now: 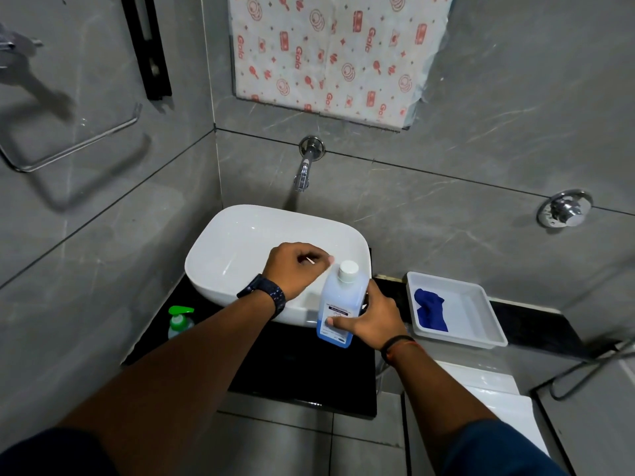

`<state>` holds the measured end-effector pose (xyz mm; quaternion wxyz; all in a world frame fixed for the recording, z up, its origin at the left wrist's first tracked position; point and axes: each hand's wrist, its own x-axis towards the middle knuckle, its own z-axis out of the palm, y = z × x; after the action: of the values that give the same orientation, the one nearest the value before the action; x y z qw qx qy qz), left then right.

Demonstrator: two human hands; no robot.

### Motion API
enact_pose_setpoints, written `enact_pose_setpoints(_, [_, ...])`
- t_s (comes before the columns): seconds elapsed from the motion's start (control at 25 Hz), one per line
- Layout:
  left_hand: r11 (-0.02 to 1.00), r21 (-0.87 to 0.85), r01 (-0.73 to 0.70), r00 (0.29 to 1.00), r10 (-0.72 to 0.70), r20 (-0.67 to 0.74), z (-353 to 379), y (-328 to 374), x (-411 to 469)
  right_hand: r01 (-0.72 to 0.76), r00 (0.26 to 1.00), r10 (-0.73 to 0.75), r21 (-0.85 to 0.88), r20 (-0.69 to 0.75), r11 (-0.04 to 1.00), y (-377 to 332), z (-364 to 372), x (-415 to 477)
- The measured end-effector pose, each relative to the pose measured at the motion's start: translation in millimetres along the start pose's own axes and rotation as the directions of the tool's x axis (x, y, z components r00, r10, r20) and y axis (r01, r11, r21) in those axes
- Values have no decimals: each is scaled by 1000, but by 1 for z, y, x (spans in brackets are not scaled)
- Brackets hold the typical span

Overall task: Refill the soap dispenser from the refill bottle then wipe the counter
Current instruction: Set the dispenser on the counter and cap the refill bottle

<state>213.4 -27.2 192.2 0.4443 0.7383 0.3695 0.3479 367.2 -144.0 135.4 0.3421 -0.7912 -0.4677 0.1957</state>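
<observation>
Black desk (292, 365) | our right hand (372, 319) grips refill bottle (338, 305), cap on | our left hand (295, 267) curled above basin (240, 245) | green-pump dispenser (179, 321) far left

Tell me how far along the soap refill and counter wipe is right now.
Early stage. Nothing looks finished: the soap dispenser sits at the counter's left with its green pump on, untouched. In hand: the right hand grips the refill bottle, upright with its white cap on, while the left hand is beside the cap. Left: uncapping, opening the dispenser, pouring, then wiping with the blue cloth lying in the white tray.
</observation>
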Motion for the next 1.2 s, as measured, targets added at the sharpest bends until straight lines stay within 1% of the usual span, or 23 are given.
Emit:
enact_pose_setpoints(0.12, [987, 140, -72, 995, 61, 76, 12, 13, -2, 2, 999, -3, 11, 48, 1000, -5, 4, 2])
enact_pose_setpoints(0.24, [978, 184, -104, 988, 79, 135, 15, 16, 3, -8, 998, 5, 55, 62, 998, -6, 5, 3])
enact_pose_setpoints(0.32, [965, 248, -84, 991, 54, 125, 12, 13, 3, -7, 998, 5, 42, 62, 999, -6, 5, 4])
enact_pose_setpoints(0.4, [944, 318, -85, 995, 67, 68, 12, 12, 2, -5, 998, 3, 29, 59, 1000, -5, 5, 5])
enact_pose_setpoints(0.48, [939, 316, -135, 990, 117, 74, 15, 11, 3, -10, 998, 8, 37, 60, 999, -3, 3, 7])
enact_pose_setpoints(0.56, [925, 302, -230, 970, 192, 149, 15, 9, 6, -8, 996, 4, 49, 84, 999, -1, 2, 9])
enact_pose_setpoints(0.64, [913, 280, -297, 945, 238, 225, 11, 7, 8, 5, 994, -12, 62, 109, 998, 1, 1, 10])
enact_pose_setpoints(0.8, [912, 233, -336, 914, 256, 315, 10, 7, 12, 9, 991, -18, 67, 136, 998, 4, 1, 10])
enact_pose_setpoints(0.88, [930, 193, -314, 919, 246, 309, 10, 4, 13, 17, 989, -28, 72, 148, 997, 4, -1, 11])
enact_pose_setpoints(0.96, [970, 99, -222, 948, 191, 255, 8, -4, 11, 23, 987, -39, 102, 153, 995, 2, -7, 13])
enact_pose_setpoints(1.0, [985, 69, -157, 961, 136, 242, 6, -10, 10, 20, 987, -40, 131, 153, 991, -1, -11, 14])
enact_pose_setpoints(1.04, [993, 73, -94, 963, 72, 259, 5, -18, 8, 16, 988, -41, 168, 147, 986, -3, -15, 16])
enact_pose_setpoints(1.08, [992, 119, -41, 953, 3, 301, 6, -27, 6, 14, 991, -42, 209, 131, 978, -4, -20, 18])
enact_pose_setpoints(1.16, [973, 229, 4, 902, -102, 419, 11, -43, 2, -3, 995, -28, 301, 98, 954, -7, -32, 21])
enact_pose_setpoints(1.2, [973, 231, 16, 878, -124, 461, 16, -49, -1, -20, 995, -15, 348, 98, 937, -8, -37, 22])
